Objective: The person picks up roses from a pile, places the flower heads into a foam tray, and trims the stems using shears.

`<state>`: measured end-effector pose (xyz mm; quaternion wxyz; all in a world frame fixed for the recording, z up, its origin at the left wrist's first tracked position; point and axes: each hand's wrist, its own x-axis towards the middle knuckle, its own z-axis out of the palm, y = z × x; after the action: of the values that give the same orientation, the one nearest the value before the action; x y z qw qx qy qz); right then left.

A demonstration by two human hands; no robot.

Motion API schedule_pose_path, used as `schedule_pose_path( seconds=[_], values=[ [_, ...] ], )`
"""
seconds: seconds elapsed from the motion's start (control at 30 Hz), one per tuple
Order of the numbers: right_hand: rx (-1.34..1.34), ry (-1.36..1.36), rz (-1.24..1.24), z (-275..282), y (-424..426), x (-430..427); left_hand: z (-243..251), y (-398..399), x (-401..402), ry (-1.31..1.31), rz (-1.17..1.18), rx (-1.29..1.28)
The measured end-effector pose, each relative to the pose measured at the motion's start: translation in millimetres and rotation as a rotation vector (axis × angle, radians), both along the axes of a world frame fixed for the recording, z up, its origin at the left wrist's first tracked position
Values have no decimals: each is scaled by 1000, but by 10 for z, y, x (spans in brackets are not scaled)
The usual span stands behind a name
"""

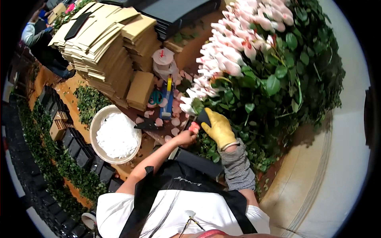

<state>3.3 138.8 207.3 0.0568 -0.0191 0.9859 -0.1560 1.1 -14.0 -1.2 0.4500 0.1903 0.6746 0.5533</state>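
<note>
My bare left hand [186, 138] has its fingers closed at a small coral-pink rose bloom [194, 127]. Just to its right is my right hand [219, 128], in a yellow glove, with a dark flat piece [204, 117] between thumb and fingers; what this piece is cannot be made out. The bloom lies close below the dark piece, and its stem is hidden. Beyond both hands rises a large pile of roses [232, 56], their pale pink heads in white net sleeves, with leafy green stems [268, 119] to the right.
A round tub [93, 135] of white sleeves stands at left. Farther off are stacked cardboard pieces [101, 59], a blue tape dispenser [166, 102], teal-handled scissors [155, 97] and loose petals [175, 122]. A dark box [198, 163] lies near my apron. Another person [44, 44] stands far left.
</note>
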Motion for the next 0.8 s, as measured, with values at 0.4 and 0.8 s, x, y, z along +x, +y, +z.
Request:
schedule_pose_path(
  seconds=[0.4,0.8],
  values=[
    [-164,497,-434,1420,-1373,-3715,-346,158,15,171,-28,1],
    [206,358,-86,1819,479,-4361,-279,378,133,314,-86,113]
  ],
)
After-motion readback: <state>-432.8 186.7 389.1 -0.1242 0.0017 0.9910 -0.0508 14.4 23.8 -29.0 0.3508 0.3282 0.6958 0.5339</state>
